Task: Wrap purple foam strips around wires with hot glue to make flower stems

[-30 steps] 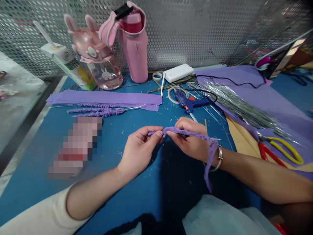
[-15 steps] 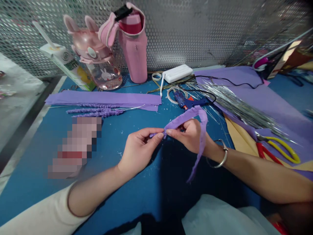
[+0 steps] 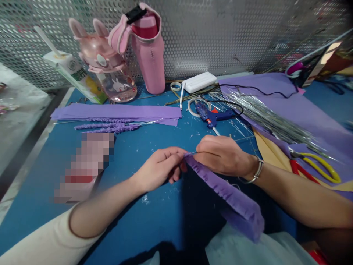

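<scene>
A long purple paper strip [image 3: 223,187], puckered along one edge, slants down to the right from between my hands, its free end folded back over my lap. My left hand [image 3: 160,165] pinches the strip's narrow upper end between thumb and forefinger. Just right of those fingertips, a short stretch of thin wire [image 3: 192,153] shows, running into my right hand [image 3: 224,154], which is closed around it. The strip hangs below my right hand, outside its fingers. On the table behind lie fuzzy purple stems [image 3: 110,127] and a stack of flat purple strips [image 3: 116,111].
A blue glue gun [image 3: 205,115] with a black cord lies beyond my right hand. Wires [image 3: 278,117], purple paper and pliers [image 3: 320,167] lie to the right. A white power bank [image 3: 200,82], a rabbit-eared bottle [image 3: 110,70], a pink-sleeved bottle [image 3: 150,62] and a drink carton [image 3: 75,75] stand behind.
My right hand has let the strip go and turned over onto the wire. The strip swung up, then down to the lower right. My left hand keeps its pinch almost in place.
</scene>
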`<state>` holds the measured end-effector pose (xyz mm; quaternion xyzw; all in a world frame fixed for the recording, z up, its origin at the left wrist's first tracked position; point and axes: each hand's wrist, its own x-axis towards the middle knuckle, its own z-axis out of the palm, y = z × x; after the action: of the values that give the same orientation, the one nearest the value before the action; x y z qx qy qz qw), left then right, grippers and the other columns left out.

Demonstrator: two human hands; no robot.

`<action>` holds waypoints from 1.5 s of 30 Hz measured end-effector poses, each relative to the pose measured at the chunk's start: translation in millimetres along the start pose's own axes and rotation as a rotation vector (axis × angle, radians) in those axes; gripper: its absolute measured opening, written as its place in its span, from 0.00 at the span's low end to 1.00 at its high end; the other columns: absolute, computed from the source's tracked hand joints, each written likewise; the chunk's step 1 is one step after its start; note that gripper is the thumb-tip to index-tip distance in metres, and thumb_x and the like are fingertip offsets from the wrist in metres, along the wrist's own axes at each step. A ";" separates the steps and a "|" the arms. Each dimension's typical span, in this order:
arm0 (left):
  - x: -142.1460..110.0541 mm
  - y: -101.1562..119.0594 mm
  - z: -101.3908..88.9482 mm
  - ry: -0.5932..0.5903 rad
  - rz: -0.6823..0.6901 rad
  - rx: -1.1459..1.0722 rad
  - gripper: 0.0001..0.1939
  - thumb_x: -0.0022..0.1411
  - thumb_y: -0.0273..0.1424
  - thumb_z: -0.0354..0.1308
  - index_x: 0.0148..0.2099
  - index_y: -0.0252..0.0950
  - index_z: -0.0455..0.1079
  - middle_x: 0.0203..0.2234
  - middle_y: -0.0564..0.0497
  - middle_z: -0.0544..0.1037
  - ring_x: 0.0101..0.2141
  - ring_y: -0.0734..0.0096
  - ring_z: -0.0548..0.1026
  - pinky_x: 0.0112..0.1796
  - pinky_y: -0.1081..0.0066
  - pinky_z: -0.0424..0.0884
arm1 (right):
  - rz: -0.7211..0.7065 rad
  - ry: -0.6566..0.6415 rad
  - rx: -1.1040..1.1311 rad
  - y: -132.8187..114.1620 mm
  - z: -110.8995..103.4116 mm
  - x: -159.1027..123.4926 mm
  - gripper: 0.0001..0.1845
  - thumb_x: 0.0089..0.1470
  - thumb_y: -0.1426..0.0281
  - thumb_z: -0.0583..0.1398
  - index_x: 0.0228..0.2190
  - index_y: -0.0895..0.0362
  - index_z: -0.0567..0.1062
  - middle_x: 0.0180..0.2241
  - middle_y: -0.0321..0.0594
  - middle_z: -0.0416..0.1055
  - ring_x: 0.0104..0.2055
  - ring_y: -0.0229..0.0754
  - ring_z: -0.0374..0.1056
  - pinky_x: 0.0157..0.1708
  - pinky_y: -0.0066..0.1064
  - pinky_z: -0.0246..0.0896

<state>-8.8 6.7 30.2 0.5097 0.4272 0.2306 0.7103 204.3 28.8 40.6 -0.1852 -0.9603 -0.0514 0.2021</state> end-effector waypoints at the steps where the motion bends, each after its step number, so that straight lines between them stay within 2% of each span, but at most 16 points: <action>1: -0.1 -1.4 0.5 -0.006 0.012 0.013 0.19 0.64 0.43 0.50 0.39 0.32 0.71 0.18 0.55 0.68 0.16 0.80 0.62 0.18 0.79 0.59 | 0.020 0.005 0.009 0.5 -0.4 -0.6 0.20 0.63 0.74 0.48 0.24 0.58 0.74 0.25 0.39 0.67 0.30 0.38 0.59 0.28 0.30 0.53; 3: -0.1 -3.8 1.2 0.005 0.037 0.009 0.18 0.64 0.42 0.50 0.38 0.32 0.71 0.16 0.57 0.65 0.15 0.82 0.60 0.17 0.79 0.56 | 0.060 0.004 0.040 1.1 -1.3 -1.2 0.23 0.64 0.72 0.44 0.26 0.58 0.74 0.27 0.41 0.68 0.32 0.39 0.60 0.29 0.30 0.54; 6: 0.4 -4.0 2.1 0.051 0.041 -0.019 0.16 0.61 0.42 0.55 0.40 0.32 0.70 0.20 0.55 0.69 0.17 0.82 0.63 0.18 0.80 0.59 | 0.081 -0.023 0.076 2.0 -1.7 -0.1 0.23 0.65 0.71 0.42 0.31 0.59 0.74 0.28 0.41 0.69 0.33 0.39 0.61 0.31 0.31 0.57; 13: 1.9 2.2 5.7 0.168 0.019 -0.042 0.13 0.58 0.38 0.60 0.35 0.31 0.69 0.19 0.53 0.73 0.18 0.81 0.68 0.19 0.81 0.61 | -0.015 0.029 0.041 5.2 7.5 2.3 0.18 0.63 0.72 0.49 0.27 0.58 0.74 0.26 0.39 0.69 0.30 0.38 0.61 0.30 0.30 0.57; 17: -1.0 -1.5 9.4 0.236 0.080 0.023 0.11 0.58 0.37 0.60 0.36 0.33 0.70 0.19 0.53 0.75 0.19 0.78 0.71 0.21 0.80 0.64 | 0.069 0.083 0.092 1.6 10.4 1.7 0.18 0.63 0.72 0.48 0.28 0.58 0.73 0.27 0.40 0.71 0.31 0.38 0.63 0.31 0.30 0.59; 22: -6.8 -9.1 10.1 0.311 0.221 0.270 0.10 0.60 0.37 0.57 0.38 0.36 0.73 0.22 0.52 0.78 0.22 0.72 0.75 0.25 0.76 0.68 | 0.109 0.124 0.192 -3.8 12.5 -1.3 0.12 0.62 0.73 0.49 0.34 0.59 0.72 0.30 0.42 0.70 0.33 0.39 0.64 0.35 0.33 0.62; 29: -7.9 -12.2 7.1 0.279 0.275 0.439 0.09 0.63 0.36 0.54 0.39 0.38 0.73 0.22 0.53 0.78 0.22 0.72 0.76 0.26 0.76 0.68 | 0.248 0.230 0.495 -7.6 22.0 -6.6 0.07 0.60 0.69 0.53 0.34 0.56 0.70 0.30 0.38 0.69 0.35 0.38 0.65 0.37 0.33 0.62; 31: -7.8 -11.9 6.2 0.304 0.320 0.472 0.09 0.63 0.35 0.54 0.40 0.39 0.73 0.23 0.53 0.79 0.23 0.72 0.76 0.26 0.76 0.68 | 0.333 0.217 0.520 -4.5 19.9 -4.5 0.05 0.59 0.69 0.55 0.35 0.57 0.70 0.33 0.39 0.70 0.36 0.38 0.66 0.37 0.32 0.62; 33: -7.9 -11.3 5.5 0.378 0.404 0.531 0.09 0.63 0.34 0.54 0.43 0.39 0.73 0.29 0.51 0.80 0.27 0.71 0.77 0.30 0.75 0.69 | 0.412 0.141 0.460 1.3 14.5 -1.0 0.08 0.58 0.67 0.56 0.38 0.58 0.70 0.36 0.41 0.71 0.37 0.39 0.66 0.36 0.32 0.62; 35: -8.1 -10.4 4.9 0.444 0.482 0.584 0.11 0.61 0.33 0.57 0.46 0.39 0.72 0.35 0.50 0.80 0.33 0.70 0.77 0.35 0.74 0.69 | 0.379 0.054 0.368 8.3 7.8 1.9 0.09 0.60 0.68 0.54 0.39 0.59 0.71 0.36 0.42 0.72 0.36 0.40 0.66 0.36 0.32 0.62; 36: -8.0 -9.9 4.6 0.447 0.502 0.583 0.15 0.59 0.33 0.59 0.49 0.40 0.70 0.37 0.49 0.80 0.35 0.69 0.77 0.37 0.74 0.68 | 0.327 0.024 0.328 11.7 4.8 2.7 0.09 0.60 0.69 0.53 0.39 0.59 0.72 0.35 0.41 0.72 0.36 0.40 0.66 0.37 0.32 0.61; 38: -6.8 -9.1 3.4 0.424 0.508 0.497 0.26 0.55 0.34 0.63 0.55 0.39 0.64 0.41 0.48 0.78 0.38 0.67 0.76 0.39 0.73 0.69 | 0.223 0.002 0.255 17.5 0.2 2.7 0.10 0.61 0.72 0.52 0.36 0.59 0.73 0.33 0.42 0.73 0.37 0.40 0.66 0.39 0.33 0.60; 39: -5.5 -8.9 2.5 0.437 0.505 0.418 0.28 0.55 0.34 0.63 0.57 0.39 0.61 0.42 0.47 0.77 0.39 0.67 0.76 0.38 0.73 0.69 | 0.190 0.010 0.218 19.7 -1.3 2.2 0.11 0.61 0.73 0.51 0.36 0.59 0.73 0.33 0.42 0.73 0.37 0.40 0.66 0.39 0.34 0.60; 41: -1.7 -8.6 0.1 0.537 0.490 0.279 0.21 0.58 0.36 0.59 0.53 0.37 0.63 0.40 0.47 0.76 0.37 0.69 0.75 0.36 0.73 0.69 | 0.142 0.032 0.140 22.3 -2.7 0.7 0.10 0.61 0.74 0.52 0.36 0.59 0.74 0.33 0.43 0.73 0.37 0.40 0.66 0.39 0.34 0.60; 43: 2.5 -7.9 -2.6 0.652 0.438 0.229 0.10 0.61 0.36 0.56 0.41 0.35 0.68 0.31 0.50 0.75 0.32 0.72 0.73 0.33 0.75 0.68 | 0.093 0.054 0.070 23.1 -2.5 -0.3 0.10 0.60 0.75 0.52 0.35 0.59 0.74 0.33 0.43 0.73 0.37 0.41 0.66 0.38 0.34 0.60; 45: 5.4 -6.6 -3.9 0.658 0.356 0.214 0.11 0.62 0.36 0.55 0.34 0.33 0.69 0.25 0.52 0.74 0.28 0.74 0.72 0.32 0.75 0.67 | 0.044 0.080 0.021 22.5 -1.0 -0.8 0.10 0.59 0.77 0.52 0.35 0.60 0.74 0.32 0.43 0.73 0.36 0.41 0.65 0.36 0.34 0.60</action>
<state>-10.0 10.4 21.7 0.5459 0.5587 0.4555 0.4270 213.8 49.2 41.8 -0.2021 -0.9476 -0.0441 0.2436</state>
